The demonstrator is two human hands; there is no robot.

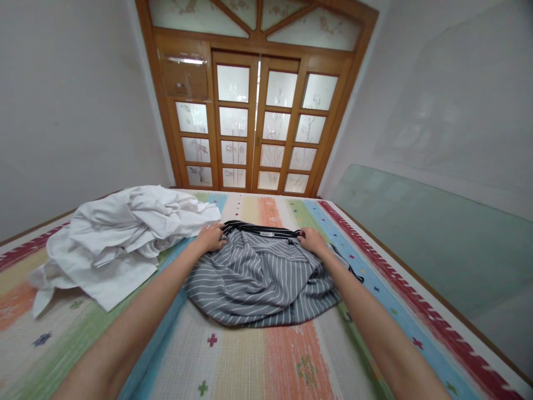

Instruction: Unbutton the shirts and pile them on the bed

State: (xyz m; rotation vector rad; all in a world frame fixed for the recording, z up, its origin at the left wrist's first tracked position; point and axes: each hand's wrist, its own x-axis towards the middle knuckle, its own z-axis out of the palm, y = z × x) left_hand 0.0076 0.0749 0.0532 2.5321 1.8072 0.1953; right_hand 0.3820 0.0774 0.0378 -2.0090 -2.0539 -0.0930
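Note:
A grey garment with thin white stripes [260,283] lies crumpled on a bed with a colourful striped cover [258,355]. Its dark striped waistband [262,229] runs along the far edge. My left hand [211,238] grips the left end of that waistband, fingers closed on the cloth. My right hand [311,240] grips the right end the same way. Both arms reach forward from the near edge of the bed.
A heap of white cloth [125,239] lies on the bed to the left, touching the grey garment. A wooden door with frosted glass panes [256,122] stands behind the bed. A pale green panel [437,239] lines the right wall.

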